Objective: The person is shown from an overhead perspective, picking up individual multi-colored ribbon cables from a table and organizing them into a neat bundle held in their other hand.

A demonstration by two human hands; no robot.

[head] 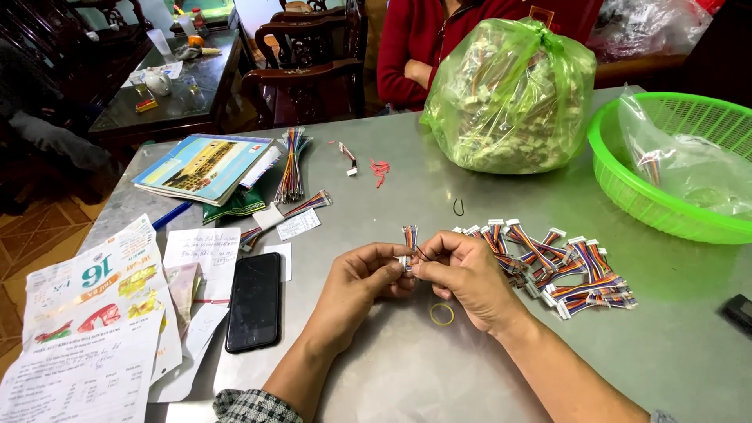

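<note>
A short bundle of multicoloured ribbon wires with a white plastic connector (408,249) was held upright over the grey metal table (439,368), its long axis near vertical, the free wire ends pointing away from the person and the connector end hidden low between the fingertips. It was pinched from the left by the left hand (354,286), fingers closed on its lower end, and from the right by the right hand (468,276), fingers likewise clamped together on it. A yellow rubber band (442,314) lay flat just below the hands. A heap of similar striped wire harnesses (560,266) was piled to the right, and a black smartphone (254,301) lay face up to the left.
</note>
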